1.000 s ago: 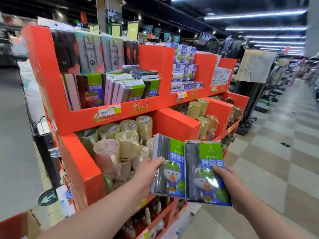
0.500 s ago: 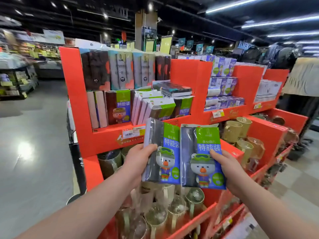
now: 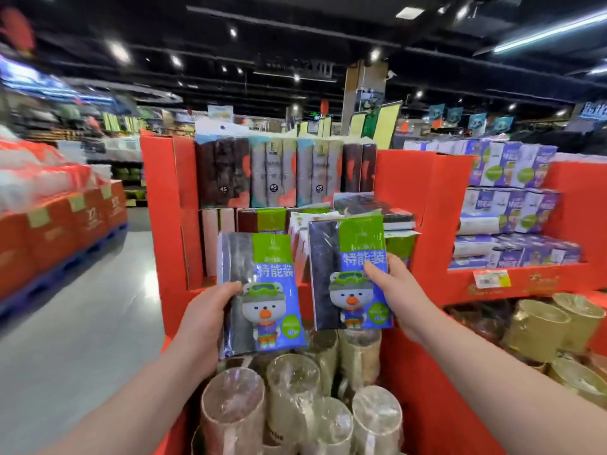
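Right pack (image 3: 351, 274) raised, left pack (image 3: 262, 290) lower, backs hidden, perhaps socks

The left pack (image 3: 262, 290) is flat, plastic-wrapped, dark with a green-and-blue label showing a cartoon bear, upright in the left grip (image 3: 207, 320). The right pack (image 3: 348, 277), alike, is held slightly higher in the right grip (image 3: 397, 297).

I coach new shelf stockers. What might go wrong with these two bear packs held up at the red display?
1. The left hand and right hand each grip only one side edge of the left pack and right pack; glossy wrap could slip, dropping one onto the wrapped cups below.
2. The shelf packs behind look crowded and some lean; pushing more in might tip them.
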A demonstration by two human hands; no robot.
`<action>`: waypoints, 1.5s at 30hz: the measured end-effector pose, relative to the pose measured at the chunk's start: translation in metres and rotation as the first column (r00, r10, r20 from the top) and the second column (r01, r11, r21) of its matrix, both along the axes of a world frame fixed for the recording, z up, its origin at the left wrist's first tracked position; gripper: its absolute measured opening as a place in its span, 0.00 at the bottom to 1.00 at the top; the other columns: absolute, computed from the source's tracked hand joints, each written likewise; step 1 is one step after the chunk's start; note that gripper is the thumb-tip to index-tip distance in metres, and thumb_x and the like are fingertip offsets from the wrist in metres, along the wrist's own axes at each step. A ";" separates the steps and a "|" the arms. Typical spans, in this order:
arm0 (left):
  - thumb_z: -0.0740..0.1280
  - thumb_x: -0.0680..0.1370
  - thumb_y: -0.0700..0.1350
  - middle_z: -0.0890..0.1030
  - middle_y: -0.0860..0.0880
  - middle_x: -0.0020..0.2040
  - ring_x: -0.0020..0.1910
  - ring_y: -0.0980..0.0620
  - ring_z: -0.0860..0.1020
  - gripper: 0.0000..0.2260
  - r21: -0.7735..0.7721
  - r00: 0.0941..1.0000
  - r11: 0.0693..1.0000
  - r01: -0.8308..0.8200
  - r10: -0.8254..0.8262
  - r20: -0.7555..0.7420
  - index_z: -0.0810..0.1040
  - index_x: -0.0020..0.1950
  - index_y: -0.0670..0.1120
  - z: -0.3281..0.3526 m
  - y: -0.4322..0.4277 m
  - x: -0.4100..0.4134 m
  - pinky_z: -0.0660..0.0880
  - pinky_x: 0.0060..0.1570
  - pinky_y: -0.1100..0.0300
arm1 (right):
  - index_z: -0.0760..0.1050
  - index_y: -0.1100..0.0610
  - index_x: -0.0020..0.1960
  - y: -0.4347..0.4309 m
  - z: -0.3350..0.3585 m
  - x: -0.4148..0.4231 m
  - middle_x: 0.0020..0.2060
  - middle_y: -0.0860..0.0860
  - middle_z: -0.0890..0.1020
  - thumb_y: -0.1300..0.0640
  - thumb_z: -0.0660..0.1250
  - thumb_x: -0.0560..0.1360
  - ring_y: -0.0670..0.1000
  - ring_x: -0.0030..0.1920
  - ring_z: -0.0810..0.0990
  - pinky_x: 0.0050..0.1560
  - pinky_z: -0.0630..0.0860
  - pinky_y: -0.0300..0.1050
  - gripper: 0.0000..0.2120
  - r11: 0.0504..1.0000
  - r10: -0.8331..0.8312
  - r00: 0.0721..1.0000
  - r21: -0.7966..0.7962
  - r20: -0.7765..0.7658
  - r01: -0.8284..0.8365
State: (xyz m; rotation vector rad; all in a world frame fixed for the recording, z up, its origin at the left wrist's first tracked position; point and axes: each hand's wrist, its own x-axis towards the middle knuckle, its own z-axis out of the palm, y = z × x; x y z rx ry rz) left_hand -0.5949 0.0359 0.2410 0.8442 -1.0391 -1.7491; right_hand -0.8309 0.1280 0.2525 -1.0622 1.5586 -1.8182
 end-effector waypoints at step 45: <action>0.65 0.76 0.43 0.83 0.36 0.44 0.37 0.39 0.82 0.11 0.020 0.993 0.993 -0.119 0.119 0.014 0.79 0.54 0.38 0.007 -0.041 -0.019 0.79 0.41 0.41 | 0.69 0.50 0.66 -0.079 0.108 -0.002 0.65 0.49 0.71 0.43 0.73 0.68 0.55 0.66 0.68 0.61 0.68 0.50 0.30 0.923 0.179 -0.046 0.152 -0.983 0.354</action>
